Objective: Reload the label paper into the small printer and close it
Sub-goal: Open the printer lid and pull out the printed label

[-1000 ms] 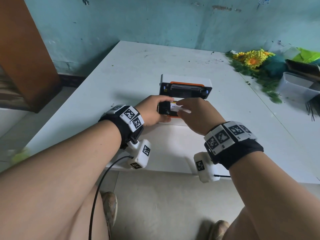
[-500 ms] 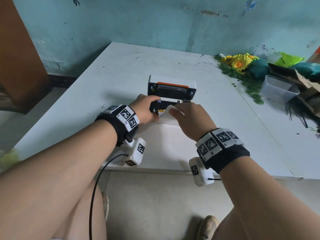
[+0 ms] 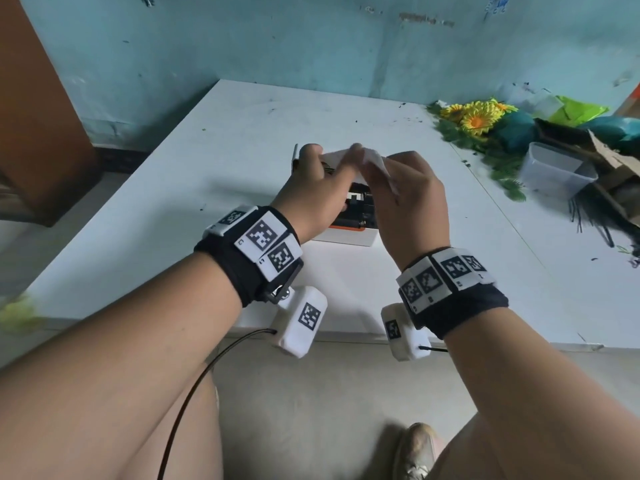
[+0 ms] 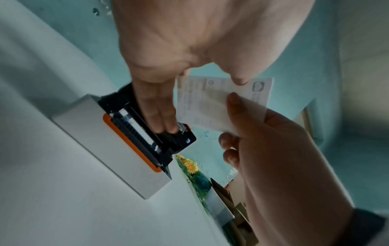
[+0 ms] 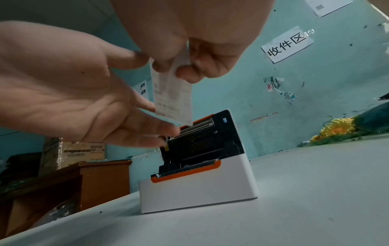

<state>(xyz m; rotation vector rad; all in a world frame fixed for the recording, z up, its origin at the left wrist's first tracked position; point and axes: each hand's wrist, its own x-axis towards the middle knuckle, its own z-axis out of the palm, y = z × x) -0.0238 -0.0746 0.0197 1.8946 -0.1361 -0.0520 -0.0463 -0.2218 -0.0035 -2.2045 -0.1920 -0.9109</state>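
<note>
A small white printer (image 3: 349, 237) with orange trim stands on the white table (image 3: 207, 161), its lid open and the black mechanism (image 5: 200, 146) showing. A printed white label strip (image 3: 375, 159) (image 4: 210, 106) (image 5: 174, 103) rises from the open lid. My right hand (image 3: 398, 188) pinches the strip near its top between thumb and fingers. My left hand (image 3: 318, 181) reaches in with straight fingers (image 4: 166, 123) that touch the lid's roller end. Its thumb lies against the strip's upper edge. The hands hide most of the printer in the head view.
Artificial sunflowers (image 3: 478, 119), a clear plastic tub (image 3: 550, 171) and an open cardboard box (image 3: 609, 157) crowd the table's right side. A brown cabinet (image 3: 34, 116) stands to the left. The table's near edge runs just below my wrists.
Both hands have risen from the printer's front slot to above the open lid. The right hand has drawn the label strip upward, and the left fingers now reach the lid.
</note>
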